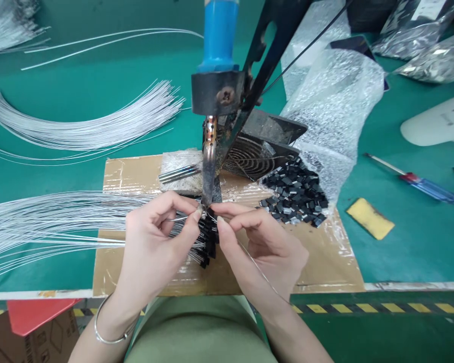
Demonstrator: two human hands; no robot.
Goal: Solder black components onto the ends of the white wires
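A blue-handled soldering iron hangs upright in a black clamp, its tip pointing down between my hands. My left hand pinches a white wire just left of the tip. On the tip's right, my right hand is closed on a thin silvery wire that trails down across the palm. What the fingertips join at is too small to make out. Below them lie black connectors on the ends of a bundle of white wires. Small black pieces form a pile to the right.
Cardboard covers the front of the green table. A round fan grille stands behind the tip. Loose white wires lie back left. Bubble wrap, a screwdriver, a yellow sponge and a white cup are right.
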